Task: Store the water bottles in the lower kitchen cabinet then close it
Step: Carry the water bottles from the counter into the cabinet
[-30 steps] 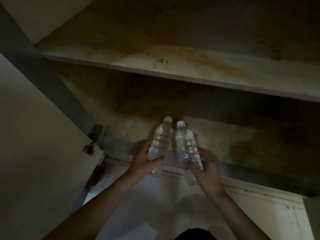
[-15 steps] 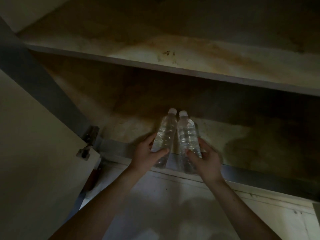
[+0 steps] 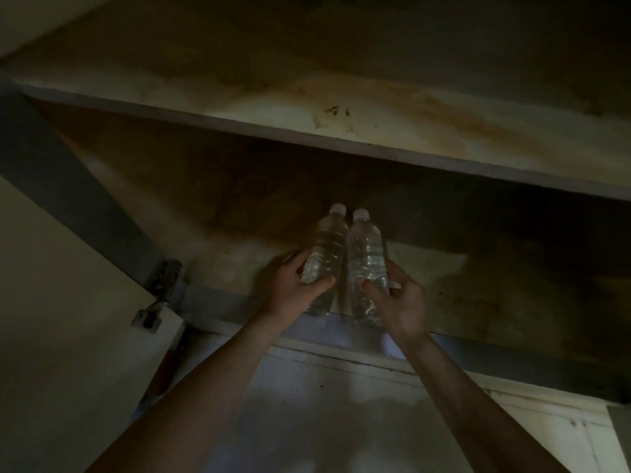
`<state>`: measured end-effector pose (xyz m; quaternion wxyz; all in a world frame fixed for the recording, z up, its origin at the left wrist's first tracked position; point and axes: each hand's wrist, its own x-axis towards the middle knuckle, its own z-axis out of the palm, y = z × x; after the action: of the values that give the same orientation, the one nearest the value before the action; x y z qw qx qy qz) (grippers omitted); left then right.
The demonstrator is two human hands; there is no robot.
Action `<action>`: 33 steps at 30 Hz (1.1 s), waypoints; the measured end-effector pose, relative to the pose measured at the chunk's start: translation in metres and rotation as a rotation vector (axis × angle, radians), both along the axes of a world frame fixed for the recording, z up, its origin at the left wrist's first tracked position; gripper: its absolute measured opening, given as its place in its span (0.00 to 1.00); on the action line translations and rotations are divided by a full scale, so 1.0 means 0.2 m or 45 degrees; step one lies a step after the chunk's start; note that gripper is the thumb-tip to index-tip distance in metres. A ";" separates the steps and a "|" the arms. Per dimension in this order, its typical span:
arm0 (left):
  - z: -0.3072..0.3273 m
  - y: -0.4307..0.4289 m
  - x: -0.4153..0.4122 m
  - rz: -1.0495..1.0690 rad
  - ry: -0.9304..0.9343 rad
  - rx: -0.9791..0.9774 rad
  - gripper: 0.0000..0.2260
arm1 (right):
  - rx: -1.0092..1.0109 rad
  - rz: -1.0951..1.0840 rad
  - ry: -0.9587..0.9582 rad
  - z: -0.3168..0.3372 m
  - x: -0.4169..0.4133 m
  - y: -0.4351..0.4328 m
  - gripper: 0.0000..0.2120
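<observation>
Two clear water bottles with white caps are side by side at the front edge of the lower cabinet's bottom shelf. My left hand grips the left water bottle around its lower half. My right hand grips the right water bottle the same way. Both bottles lean caps-first into the dark cabinet, their bases over the grey front rail. The bottles touch or nearly touch each other.
A stained upper shelf spans the cabinet above the bottles. The open cabinet door swings out at the left on a metal hinge. Pale floor lies below the rail.
Both hands have carried the bottles forward, from in front of the rail to over the shelf's front edge. The camera has come closer.
</observation>
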<state>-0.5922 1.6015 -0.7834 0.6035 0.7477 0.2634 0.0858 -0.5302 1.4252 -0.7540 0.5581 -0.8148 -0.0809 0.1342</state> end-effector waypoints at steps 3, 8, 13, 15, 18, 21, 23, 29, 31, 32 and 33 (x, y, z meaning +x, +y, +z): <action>0.02 -0.02 -0.04 -0.005 0.069 0.009 0.22 | -0.084 -0.013 -0.016 0.00 -0.02 0.00 0.13; 0.24 -0.06 -0.30 -0.095 0.229 0.329 0.28 | -0.698 0.223 -0.343 0.18 -0.16 -0.07 0.30; 0.75 -0.18 -0.66 -0.233 0.228 0.840 0.26 | -0.856 0.355 -0.481 0.59 -0.45 -0.20 0.28; 0.98 -0.25 -0.78 -0.293 0.272 0.955 0.27 | -0.897 0.413 -0.512 0.82 -0.57 -0.26 0.28; 1.43 -0.37 -0.92 -0.368 0.323 0.950 0.27 | -0.893 0.452 -0.543 1.24 -0.74 -0.36 0.26; 1.95 -0.52 -1.05 -0.387 0.142 1.017 0.21 | -0.910 0.457 -0.588 1.75 -0.91 -0.46 0.24; 2.33 -0.62 -1.12 -0.401 0.098 1.004 0.20 | -0.881 0.473 -0.598 2.13 -0.99 -0.53 0.23; 3.39 -0.79 -1.28 -0.418 0.052 0.978 0.21 | -0.868 0.491 -0.620 3.25 -1.15 -0.70 0.23; 3.69 -0.81 -1.29 -0.425 -0.026 1.006 0.20 | -0.845 0.445 -0.649 3.55 -1.18 -0.75 0.23; 3.83 -0.81 -1.30 -0.434 -0.072 1.025 0.20 | -0.846 0.418 -0.669 3.67 -1.19 -0.78 0.23; 3.95 -0.81 -1.31 -0.443 -0.115 1.049 0.20 | -0.851 0.394 -0.694 3.77 -1.20 -0.80 0.24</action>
<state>-0.8539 1.4388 0.0072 0.2717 0.9543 0.0512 0.1133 -0.7711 1.2648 0.0010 0.1966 -0.9341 -0.2976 0.0154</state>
